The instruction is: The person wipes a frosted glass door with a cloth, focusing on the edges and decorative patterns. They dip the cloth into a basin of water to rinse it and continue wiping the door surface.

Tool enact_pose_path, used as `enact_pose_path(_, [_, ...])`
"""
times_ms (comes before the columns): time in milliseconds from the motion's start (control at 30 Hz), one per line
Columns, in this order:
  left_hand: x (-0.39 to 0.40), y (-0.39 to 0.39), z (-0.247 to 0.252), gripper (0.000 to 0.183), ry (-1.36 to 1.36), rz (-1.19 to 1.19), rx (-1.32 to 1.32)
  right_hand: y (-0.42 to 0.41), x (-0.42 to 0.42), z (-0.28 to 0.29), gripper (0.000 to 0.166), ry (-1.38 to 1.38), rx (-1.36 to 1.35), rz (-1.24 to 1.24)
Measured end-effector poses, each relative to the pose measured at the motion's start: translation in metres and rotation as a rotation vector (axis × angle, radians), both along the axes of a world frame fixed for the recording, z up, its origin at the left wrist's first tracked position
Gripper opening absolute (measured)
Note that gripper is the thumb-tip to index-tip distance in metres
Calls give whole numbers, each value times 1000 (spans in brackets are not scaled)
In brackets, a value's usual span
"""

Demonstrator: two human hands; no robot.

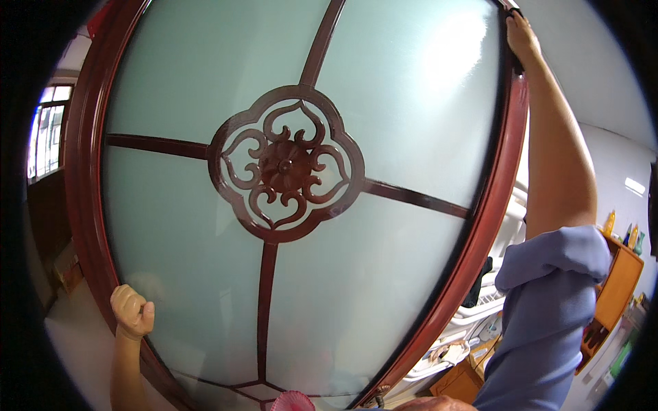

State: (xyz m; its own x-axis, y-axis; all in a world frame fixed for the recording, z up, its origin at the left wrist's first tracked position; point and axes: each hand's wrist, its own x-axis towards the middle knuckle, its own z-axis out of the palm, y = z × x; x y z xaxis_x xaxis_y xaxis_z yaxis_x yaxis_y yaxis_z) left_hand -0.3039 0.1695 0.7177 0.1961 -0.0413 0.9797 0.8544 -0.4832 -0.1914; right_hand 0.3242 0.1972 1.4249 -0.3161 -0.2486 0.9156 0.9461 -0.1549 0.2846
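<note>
A large panel, apparently a door, with frosted glass (pixel 195 231) in a glossy reddish-brown frame (pixel 85 169) fills most of the view. At its centre sits a dark carved flower ornament (pixel 286 165), with narrow bars running out from it to the frame. My left hand (pixel 132 312) is curled into a loose fist in front of the frame's lower left side, and no object shows in it. High at the upper right, my right hand (pixel 523 41) is at the panel's edge, its fingers closed on a small dark item (pixel 514 12) that is mostly hidden.
White plastic baskets (pixel 480 303) stand behind the panel at right, beside an orange-brown wooden cabinet (pixel 619 282) with bottles on top. A barred window (pixel 50 128) is at far left. A pink ribbed object (pixel 293 402) shows at the bottom, near a metal handle (pixel 380 394).
</note>
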Motion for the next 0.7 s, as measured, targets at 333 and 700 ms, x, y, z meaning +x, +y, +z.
enact_pose_path(333, [-1,-15,6,43,8,91,-103,-6,-29,-47,33,29,-148,347])
enact_pose_path(700, [17,-16,17,35,92,14,-92,-63,-9,-322,41,-143,-219,456])
